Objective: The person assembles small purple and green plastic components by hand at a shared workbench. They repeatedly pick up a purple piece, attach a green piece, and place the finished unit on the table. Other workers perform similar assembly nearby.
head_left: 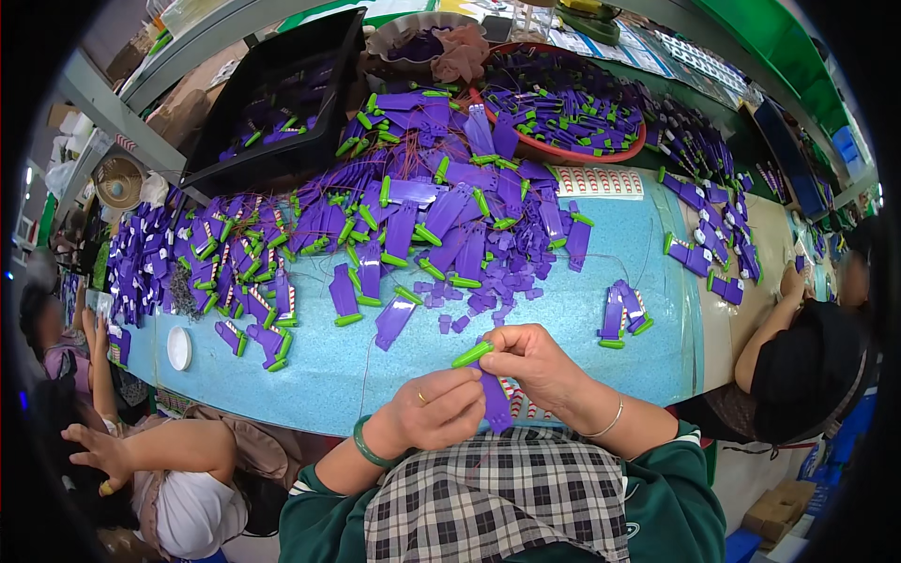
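Both my hands are closed on one flat purple plastic piece with a green tube-shaped end (496, 402), just above the table's near edge. The fingers of my left hand (436, 408) pinch it from the left, below the green end. With thumb and forefinger, my right hand (535, 364) grips it from the right, close to the green end. Beneath my right hand lie red-and-white striped stickers (533, 409), partly covered. Ahead of my hands lies a loose purple piece with a green end (396, 319). Two more such pieces with striped stickers (619, 314) rest to the right.
A heap of purple-and-green pieces (413, 220) spreads over the blue table (563, 338). Behind it are a black bin (272, 103) and a red-rimmed basin (587, 155). A sticker sheet (601, 183) and a white dish (179, 348) lie nearby. Other people sit at both sides.
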The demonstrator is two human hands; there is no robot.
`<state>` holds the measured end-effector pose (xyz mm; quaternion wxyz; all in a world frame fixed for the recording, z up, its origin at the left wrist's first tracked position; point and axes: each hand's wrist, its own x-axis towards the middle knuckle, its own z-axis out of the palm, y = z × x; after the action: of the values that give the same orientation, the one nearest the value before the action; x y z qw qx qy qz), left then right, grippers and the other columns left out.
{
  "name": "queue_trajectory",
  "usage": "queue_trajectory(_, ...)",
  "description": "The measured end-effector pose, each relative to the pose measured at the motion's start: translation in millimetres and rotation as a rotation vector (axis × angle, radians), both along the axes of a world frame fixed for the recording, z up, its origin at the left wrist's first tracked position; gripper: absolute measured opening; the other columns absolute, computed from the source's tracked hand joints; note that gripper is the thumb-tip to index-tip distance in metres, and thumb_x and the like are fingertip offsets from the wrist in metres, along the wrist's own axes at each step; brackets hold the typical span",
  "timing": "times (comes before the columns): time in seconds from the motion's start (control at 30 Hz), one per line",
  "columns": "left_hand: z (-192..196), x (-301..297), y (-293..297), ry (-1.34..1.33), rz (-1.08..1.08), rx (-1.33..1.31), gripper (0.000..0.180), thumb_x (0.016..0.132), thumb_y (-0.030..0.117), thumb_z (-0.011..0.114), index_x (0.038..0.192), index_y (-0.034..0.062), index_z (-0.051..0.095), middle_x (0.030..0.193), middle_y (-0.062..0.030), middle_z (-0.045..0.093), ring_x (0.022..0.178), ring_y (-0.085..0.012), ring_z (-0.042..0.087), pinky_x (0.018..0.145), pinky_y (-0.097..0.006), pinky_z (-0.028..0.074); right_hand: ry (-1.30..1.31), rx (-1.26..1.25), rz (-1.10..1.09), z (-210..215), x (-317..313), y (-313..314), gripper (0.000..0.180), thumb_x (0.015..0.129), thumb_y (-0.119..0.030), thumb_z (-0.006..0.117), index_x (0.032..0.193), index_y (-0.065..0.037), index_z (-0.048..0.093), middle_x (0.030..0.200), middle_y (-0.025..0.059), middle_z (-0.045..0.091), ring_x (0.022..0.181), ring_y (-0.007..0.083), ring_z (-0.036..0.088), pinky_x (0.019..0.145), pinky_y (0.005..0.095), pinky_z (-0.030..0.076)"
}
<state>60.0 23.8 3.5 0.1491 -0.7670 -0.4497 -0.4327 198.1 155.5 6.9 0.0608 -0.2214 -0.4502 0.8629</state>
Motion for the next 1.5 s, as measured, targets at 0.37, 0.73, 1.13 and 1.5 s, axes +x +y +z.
queue_trajectory(0.37, 1.9, 3.9, -3.3, 0.005, 0.013, -0.044, 0.02, 0.067, -0.006, 0.067, 0.084, 0.0027, 0.058, 0.093, -0.01, 0.057, 0.085, -0.0275, 0.064, 0.062, -0.029, 0.058, -0.099, -0.167, 0.212, -2.7, 26.9, -11.0, 0.024, 0.093, -0.021, 0.059, 0.077, -0.005, 0.067, 0.068, -0.0023, 0.06, 0.061, 0.0047, 0.052, 0.058, 0.0218, 0.042)
queue_trajectory(0.73, -11.5, 23.2, 18.2, -1.077, -0.07, -0.57, 0.013, 0.08, -0.01, 0.063, 0.09, -0.002, 0.059, 0.087, -0.0102, 0.058, 0.081, -0.0201, 0.061, 0.067, -0.029, 0.052, 0.075, 0.853, -0.2, -8.3, 42.5, 5.1, 0.02, 0.082, -0.001, 0.067, 0.099, 0.001, 0.058, 0.095, 0.0065, 0.06, 0.089, 0.0141, 0.06, 0.077, 0.0294, 0.052)
queue_trajectory(1.13, -0.5, -36.1, 128.9, 0.034, 0.344, -0.546, 0.007, 0.076, 0.003, 0.061, 0.084, 0.0027, 0.062, 0.083, -0.0114, 0.056, 0.072, -0.0306, 0.062, 0.06, -0.04, 0.051, 0.276, 0.002, -0.601, -36.7, 72.9, 40.2, 0.033, 0.087, -0.002, 0.059, 0.119, -0.005, 0.052, 0.102, 0.0041, 0.059, 0.093, 0.0157, 0.06, 0.076, 0.0344, 0.057)
queue_trajectory(1.5, -15.4, -61.8, 114.2, 0.141, 0.424, -0.755, 0.011, 0.077, 0.007, 0.063, 0.088, 0.0061, 0.064, 0.084, -0.0094, 0.054, 0.078, -0.0302, 0.061, 0.063, -0.042, 0.052, 0.268, 0.004, -0.497, -50.3, 90.4, 33.9, 0.036, 0.085, 0.001, 0.06, 0.121, -0.003, 0.056, 0.103, 0.0058, 0.062, 0.089, 0.0159, 0.062, 0.074, 0.0359, 0.056)
